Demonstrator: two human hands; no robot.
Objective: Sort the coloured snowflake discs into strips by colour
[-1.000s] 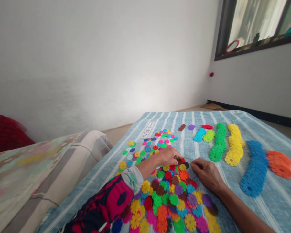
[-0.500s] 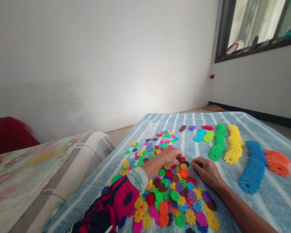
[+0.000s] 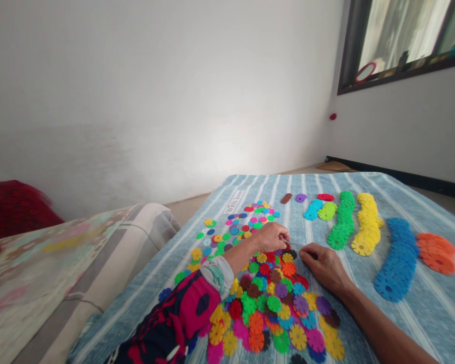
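My left hand (image 3: 271, 236) is pinched over the far right edge of a heap of colourful notched plastic discs (image 3: 274, 303). At its fingertips shows a bit of a dark brown disc (image 3: 283, 239), mostly covered by the fingers. Just right of the heap, my right hand (image 3: 324, 265) rests on the cloth with thumb and fingers together; whether anything is in them is hidden. A black disc (image 3: 292, 254) lies between the two hands.
Overlapping rows of green (image 3: 341, 222), yellow (image 3: 366, 227), blue (image 3: 396, 260) and orange discs (image 3: 437, 253) lie to the right. Smaller light blue (image 3: 312, 209), lime (image 3: 327, 211), red (image 3: 325, 197), purple (image 3: 301, 198) and brown groups (image 3: 286, 198) sit farther back. A bed (image 3: 98, 273) stands left.
My left hand has risen slightly away from the heap and shifted a little right, with the brown disc at its fingertips. The right hand stays almost in place.
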